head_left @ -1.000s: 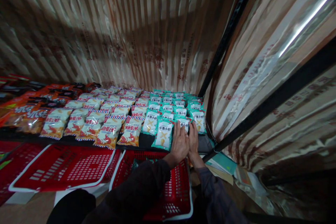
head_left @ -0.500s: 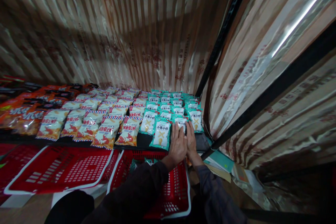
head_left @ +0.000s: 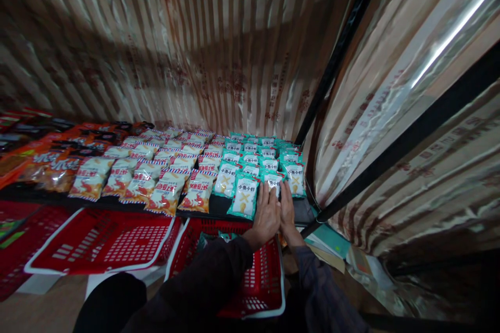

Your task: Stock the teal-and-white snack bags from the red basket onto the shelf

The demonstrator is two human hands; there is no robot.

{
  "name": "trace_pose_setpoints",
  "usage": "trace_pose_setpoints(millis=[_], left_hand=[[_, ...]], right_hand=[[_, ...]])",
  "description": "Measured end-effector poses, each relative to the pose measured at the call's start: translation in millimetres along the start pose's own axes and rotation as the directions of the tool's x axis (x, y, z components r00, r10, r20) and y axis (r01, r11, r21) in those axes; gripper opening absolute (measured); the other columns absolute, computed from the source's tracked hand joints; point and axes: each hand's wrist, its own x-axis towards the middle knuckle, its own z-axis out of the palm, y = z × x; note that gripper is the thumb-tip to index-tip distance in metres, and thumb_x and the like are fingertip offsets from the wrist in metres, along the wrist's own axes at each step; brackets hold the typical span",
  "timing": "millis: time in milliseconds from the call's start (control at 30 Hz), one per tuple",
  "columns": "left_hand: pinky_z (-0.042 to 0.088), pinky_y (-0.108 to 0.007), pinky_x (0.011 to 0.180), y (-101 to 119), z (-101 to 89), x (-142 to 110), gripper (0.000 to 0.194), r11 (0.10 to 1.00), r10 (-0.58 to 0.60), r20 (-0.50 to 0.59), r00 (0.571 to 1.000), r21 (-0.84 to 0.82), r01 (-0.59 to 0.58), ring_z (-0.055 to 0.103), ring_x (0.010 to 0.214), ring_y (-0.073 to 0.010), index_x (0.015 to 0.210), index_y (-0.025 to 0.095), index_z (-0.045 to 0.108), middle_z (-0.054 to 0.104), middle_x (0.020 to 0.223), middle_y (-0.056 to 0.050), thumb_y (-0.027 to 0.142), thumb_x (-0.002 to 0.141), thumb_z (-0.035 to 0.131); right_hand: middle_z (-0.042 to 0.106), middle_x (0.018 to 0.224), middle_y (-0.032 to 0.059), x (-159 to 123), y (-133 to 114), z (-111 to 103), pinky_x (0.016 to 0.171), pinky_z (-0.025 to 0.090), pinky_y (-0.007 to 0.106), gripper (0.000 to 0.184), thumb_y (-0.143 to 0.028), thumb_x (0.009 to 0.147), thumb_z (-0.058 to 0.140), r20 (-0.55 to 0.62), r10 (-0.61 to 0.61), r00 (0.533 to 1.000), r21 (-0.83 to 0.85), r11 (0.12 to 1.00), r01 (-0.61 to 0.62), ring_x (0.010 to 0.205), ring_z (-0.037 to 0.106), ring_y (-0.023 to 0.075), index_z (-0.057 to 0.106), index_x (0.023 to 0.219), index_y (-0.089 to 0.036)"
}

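A teal and white snack bag stands at the front of the shelf's right end, pressed between my two hands. My left hand has its fingers along the lower front and left side, hiding much of the bag. Straight fingers of my right hand lie against its right edge. Left of my hands, a matching teal snack bag leans back at the shelf's front. Another teal bag sits just right of my fingertips, with several more in rows behind.
White and red snack bags and orange ones fill the black shelf leftward. Below are red baskets, the nearer one with teal bags inside. A black post and draped sheeting bound the back and right.
The view has shifted slightly, so the shelf and baskets appear a little farther right. Both hands stay at the same teal bag.
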Motion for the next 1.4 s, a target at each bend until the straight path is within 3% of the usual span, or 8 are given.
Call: trace_pose_setpoints(millis=[167, 367, 533, 667, 867, 1067, 1400], left_hand=[[0.019, -0.051, 0.119, 6, -5.8, -4, 0.053, 1.000, 0.020, 0.010, 1.000, 0.010, -0.021, 0.000, 0.147, -0.0287, 0.140, 0.000, 0.036, 0.017, 0.156, -0.023, 0.023, 0.093, 0.029], [0.021, -0.048, 0.119, 7, -23.1, -12, 0.049, 0.995, 0.093, -0.093, 0.991, -0.032, -0.096, 0.005, 0.148, -0.0225, 0.138, 0.010, 0.042, 0.023, 0.158, -0.015, 0.028, 0.096, 0.023], [0.020, -0.052, 0.118, -9, -37.9, -26, 0.045, 1.000, 0.013, -0.267, 0.964, 0.022, -0.007, 0.006, 0.148, -0.0236, 0.133, 0.013, 0.047, 0.026, 0.157, -0.015, 0.028, 0.096, 0.027], [0.022, -0.052, 0.116, -31, -40.1, -43, 0.043, 0.995, -0.084, -0.356, 0.931, 0.019, 0.098, 0.012, 0.148, -0.0254, 0.131, 0.012, 0.048, 0.030, 0.154, -0.017, 0.029, 0.095, 0.030], [0.029, -0.051, 0.113, -55, -32.0, -59, 0.046, 0.975, -0.221, -0.324, 0.920, -0.053, 0.215, 0.030, 0.142, -0.0273, 0.132, 0.013, 0.046, 0.037, 0.149, -0.019, 0.036, 0.096, 0.032], [0.030, -0.050, 0.114, -51, -28.0, -50, 0.049, 0.975, -0.217, -0.289, 0.932, -0.105, 0.195, 0.034, 0.140, -0.0268, 0.134, 0.009, 0.044, 0.037, 0.148, -0.022, 0.036, 0.096, 0.029], [0.029, -0.048, 0.115, -52, -34.9, -37, 0.048, 0.984, -0.178, -0.229, 0.957, -0.058, 0.169, 0.034, 0.141, -0.0248, 0.132, 0.011, 0.049, 0.037, 0.150, -0.019, 0.034, 0.096, 0.027]], right_hand=[[0.032, 0.152, 0.0140, -1, -10, -8, 0.111, 0.031, 0.052, 0.055, -0.039, 0.096, 0.024, -0.036, -0.073, 0.997, -0.015, 0.997, 0.072, 0.141, 0.029, 0.0262, 0.032, 0.146, -0.018], [0.043, 0.145, 0.0140, 1, -44, -15, 0.111, 0.034, 0.051, 0.048, -0.036, 0.097, 0.030, -0.084, -0.083, 0.993, 0.002, 0.997, 0.083, 0.135, 0.039, 0.0242, 0.043, 0.140, -0.019], [0.049, 0.141, 0.0148, -10, -79, -7, 0.110, 0.036, 0.049, 0.045, -0.036, 0.097, 0.034, -0.002, -0.094, 0.996, 0.062, 0.994, 0.094, 0.134, 0.042, 0.0236, 0.047, 0.136, -0.017], [0.044, 0.145, 0.0164, -24, -94, 10, 0.110, 0.036, 0.049, 0.047, -0.036, 0.096, 0.036, 0.071, -0.071, 0.995, 0.046, 0.997, 0.068, 0.136, 0.039, 0.0246, 0.045, 0.138, -0.016], [0.041, 0.146, 0.0167, -34, -96, 30, 0.108, 0.039, 0.047, 0.047, -0.034, 0.096, 0.036, 0.095, -0.057, 0.994, 0.042, 0.998, 0.053, 0.134, 0.041, 0.0238, 0.045, 0.138, -0.016], [0.042, 0.146, 0.0145, -23, -90, 32, 0.109, 0.037, 0.049, 0.046, -0.034, 0.095, 0.036, 0.068, -0.021, 0.997, 0.078, 0.997, 0.016, 0.135, 0.040, 0.0243, 0.046, 0.137, -0.019], [0.030, 0.154, 0.0124, -20, -78, 41, 0.113, 0.031, 0.050, 0.051, -0.029, 0.094, 0.034, 0.088, 0.011, 0.996, 0.050, 0.999, -0.016, 0.141, 0.030, 0.0248, 0.037, 0.144, -0.020]])
